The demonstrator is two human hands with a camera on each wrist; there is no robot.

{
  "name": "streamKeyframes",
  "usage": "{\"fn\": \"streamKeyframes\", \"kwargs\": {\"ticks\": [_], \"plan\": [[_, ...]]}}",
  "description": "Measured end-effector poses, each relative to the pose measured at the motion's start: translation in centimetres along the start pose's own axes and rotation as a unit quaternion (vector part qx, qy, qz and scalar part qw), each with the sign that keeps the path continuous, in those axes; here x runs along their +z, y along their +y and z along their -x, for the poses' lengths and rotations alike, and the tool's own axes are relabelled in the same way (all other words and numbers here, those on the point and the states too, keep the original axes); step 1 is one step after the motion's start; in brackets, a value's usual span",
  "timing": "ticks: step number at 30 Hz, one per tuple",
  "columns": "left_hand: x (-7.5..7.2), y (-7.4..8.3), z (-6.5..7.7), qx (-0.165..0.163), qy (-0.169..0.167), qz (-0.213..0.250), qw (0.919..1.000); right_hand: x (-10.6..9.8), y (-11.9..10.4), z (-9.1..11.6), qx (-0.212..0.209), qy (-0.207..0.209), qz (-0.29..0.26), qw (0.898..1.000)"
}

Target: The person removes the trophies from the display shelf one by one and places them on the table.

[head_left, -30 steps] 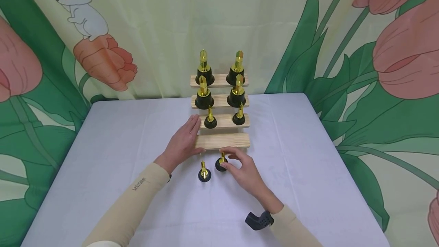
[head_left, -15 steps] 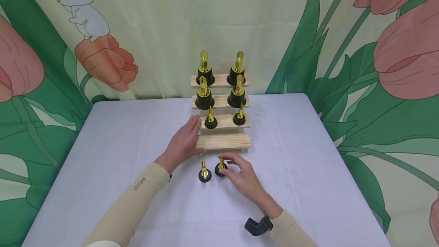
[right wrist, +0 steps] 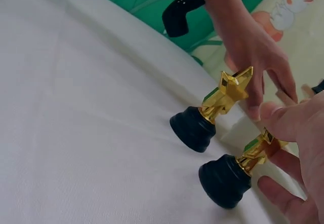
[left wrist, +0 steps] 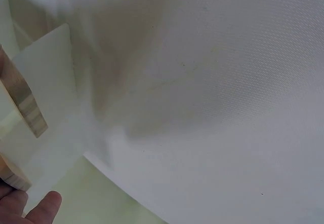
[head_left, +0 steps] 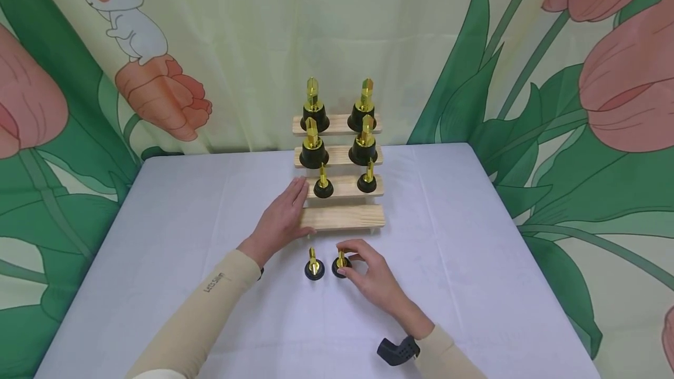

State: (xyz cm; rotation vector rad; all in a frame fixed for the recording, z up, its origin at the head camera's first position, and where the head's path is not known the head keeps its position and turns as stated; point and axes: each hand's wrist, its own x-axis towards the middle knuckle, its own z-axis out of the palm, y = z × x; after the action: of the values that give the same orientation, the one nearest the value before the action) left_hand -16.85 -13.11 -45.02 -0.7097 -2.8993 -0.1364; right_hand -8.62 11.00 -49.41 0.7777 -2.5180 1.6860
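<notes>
My right hand point(head_left: 378, 281) pinches the gold star top of a small trophy point(right wrist: 225, 181). Its black base stands upright on the white tablecloth, as far as the right wrist view shows. Close beside it on the left stands a second star trophy point(head_left: 314, 269), touched by neither hand. My left hand point(head_left: 278, 219) lies along the left end of a tiered wooden display rack point(head_left: 344, 216), fingers straight against the shelf ends and thumb by the lowest shelf. In the left wrist view, fingertips point(left wrist: 46, 208) show near a shelf end.
Two small trophies point(head_left: 367, 182) stand on the rack's second shelf from the front. Larger trophies point(head_left: 363, 151) stand in pairs on the two upper shelves. Behind the table point(head_left: 174, 209) hangs a printed curtain point(head_left: 253, 51).
My right hand has drawn the trophy a little toward me, away from the rack, so it now stands level with the other one. The left hand has stayed in place.
</notes>
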Motion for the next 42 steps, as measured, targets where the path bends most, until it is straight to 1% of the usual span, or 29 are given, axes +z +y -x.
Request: {"fn": "streamKeyframes", "kwargs": {"ticks": [7, 13, 19, 22, 23, 24, 29, 30, 35, 42], "plan": [[0.1, 0.0, 0.1, 0.001, 0.004, 0.008, 1.0000, 0.1, 0.3, 0.3, -0.016, -0.008, 0.013, 1.000], [0.2, -0.1, 0.1, 0.001, 0.008, 0.004, 1.0000, 0.1, 0.5, 0.5, -0.030, -0.010, 0.026, 0.999], [0.2, -0.1, 0.0, 0.003, 0.009, 0.003, 1.0000, -0.7, 0.4, 0.2, -0.042, 0.011, 0.031, 0.999], [0.2, -0.1, 0.1, 0.000, 0.004, 0.007, 1.0000, -1.1, 0.2, -0.1, -0.040, 0.028, 0.035, 0.998], [0.2, 0.0, 0.1, -0.001, 0.003, 0.007, 1.0000, -1.4, -0.3, -0.2, -0.034, 0.035, 0.036, 0.998], [0.2, 0.0, 0.1, -0.001, 0.002, 0.007, 1.0000, -1.6, -0.3, -0.4, -0.030, 0.039, 0.038, 0.998], [0.2, 0.0, 0.1, -0.002, -0.001, 0.006, 1.0000, -2.6, -0.7, -1.4, -0.019, 0.050, 0.055, 0.997], [0.2, -0.1, 0.1, -0.003, -0.002, 0.006, 1.0000, -2.7, -0.3, -1.6, -0.023, 0.050, 0.062, 0.997], [0.3, -0.1, 0.1, -0.004, -0.002, 0.005, 1.0000, -3.6, -0.7, -2.5, -0.031, 0.064, 0.079, 0.994], [0.2, 0.0, 0.0, -0.004, -0.003, 0.013, 0.9999, -4.7, -1.0, -3.8, -0.038, 0.082, 0.080, 0.993]]}}
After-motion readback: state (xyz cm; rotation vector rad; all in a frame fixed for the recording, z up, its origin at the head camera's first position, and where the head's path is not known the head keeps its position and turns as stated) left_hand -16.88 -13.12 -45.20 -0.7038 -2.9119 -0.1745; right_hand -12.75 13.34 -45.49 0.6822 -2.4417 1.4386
